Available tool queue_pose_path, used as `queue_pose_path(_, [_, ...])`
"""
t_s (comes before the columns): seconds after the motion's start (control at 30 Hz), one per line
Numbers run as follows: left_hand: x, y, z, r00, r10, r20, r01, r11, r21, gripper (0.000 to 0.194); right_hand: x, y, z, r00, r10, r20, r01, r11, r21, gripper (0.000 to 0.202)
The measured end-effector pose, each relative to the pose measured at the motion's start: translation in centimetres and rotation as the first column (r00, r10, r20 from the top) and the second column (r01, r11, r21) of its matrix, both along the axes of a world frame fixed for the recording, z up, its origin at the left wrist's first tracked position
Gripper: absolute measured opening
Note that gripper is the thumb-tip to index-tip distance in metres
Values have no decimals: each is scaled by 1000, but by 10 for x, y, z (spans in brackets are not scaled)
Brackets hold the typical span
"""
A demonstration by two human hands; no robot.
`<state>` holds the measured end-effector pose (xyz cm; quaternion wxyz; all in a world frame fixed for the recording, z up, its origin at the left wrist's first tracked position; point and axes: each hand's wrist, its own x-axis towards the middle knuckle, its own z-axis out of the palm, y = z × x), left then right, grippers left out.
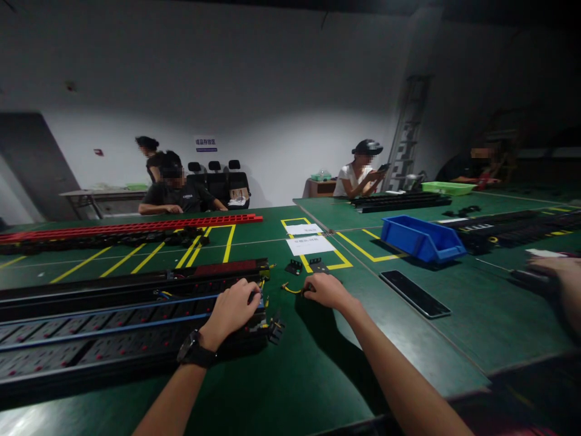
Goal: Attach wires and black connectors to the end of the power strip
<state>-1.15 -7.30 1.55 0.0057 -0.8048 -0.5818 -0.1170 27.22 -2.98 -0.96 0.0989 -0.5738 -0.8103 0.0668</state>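
My left hand point(236, 304), with a black watch on the wrist, rests at the right end of a long black rail assembly point(131, 318) with blue strips; its fingers are bent round something dark that I cannot make out. To the right, my right hand point(325, 290) pinches the end of a short yellow cable point(290, 289) just above the green table. Two small black brackets point(294, 266) lie beyond my right hand. A black connector piece point(275, 331) sticks out from the near corner of the rail assembly's end.
A phone point(415, 293) and a blue bin point(422, 238) lie to the right. White papers point(310, 245) and red rails point(131, 227) are farther back. At the right edge another person's hand point(560, 272) holds a dark tool. Other people sit across the table.
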Motion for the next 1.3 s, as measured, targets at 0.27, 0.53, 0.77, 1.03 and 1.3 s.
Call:
queue_pose_path(0.27, [8, 19, 15, 997, -40, -71, 41, 999, 14, 29, 5, 4, -1, 999, -50, 18, 50, 999, -20, 28])
queue_pose_path(0.53, [14, 37, 19, 992, -56, 109, 67, 992, -107, 34, 33, 10, 7, 948, -303, -102, 313, 944, 108, 34])
queue_pose_path(0.77, [-5, 39, 8, 967, -79, 242, 127, 973, -193, 38, 33, 14, 0, 947, -311, -76, 316, 945, 78, 27])
queue_pose_path(1.03, [-8, 36, 3, 933, -69, 352, 136, 976, -168, 40, 8, 9, -2, 965, -249, 88, 232, 959, 163, 22])
queue_pose_path(1.3, [-8, 25, 5, 958, -40, 286, 53, 998, -38, 36, -2, 9, -6, 962, -271, 25, 264, 954, 143, 25])
